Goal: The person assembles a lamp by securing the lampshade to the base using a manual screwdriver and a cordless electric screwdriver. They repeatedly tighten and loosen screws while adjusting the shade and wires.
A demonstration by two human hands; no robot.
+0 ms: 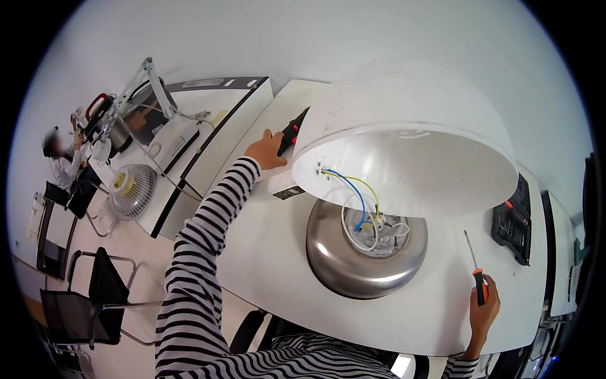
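White worktable (265, 252) under a bare white wall fills the view, with a second desk and a small desk fan (131, 191) off to my left and another person seated far beyond it; largest on the table is the white lampshade (404, 142), a wide dome tilted up on its edge with its open side facing me; just below it, on the tabletop, sits the round metal base (356, 252), bowl-shaped and brushed silver, joined to the shade by a blue wire and a yellow-green wire (353, 189) that run from holes in the shade wall down into the white fitting at the base's centre. A black tool tray (512, 224) lies near the table's right edge. My left hand (268, 150), sleeve striped black and white, reaches across to a black-and-red tool (291, 134) at the shade's left rim; the fingers rest on or around it, how tightly I cannot tell. My right hand (483, 312) sits at the near right edge with fingers curled around the orange handle of a slim screwdriver (475, 265), blade pointing away. To work well, I judge the shade should stay propped so the short wires are not strained, and the screwdriver should meet the fitting squarely.
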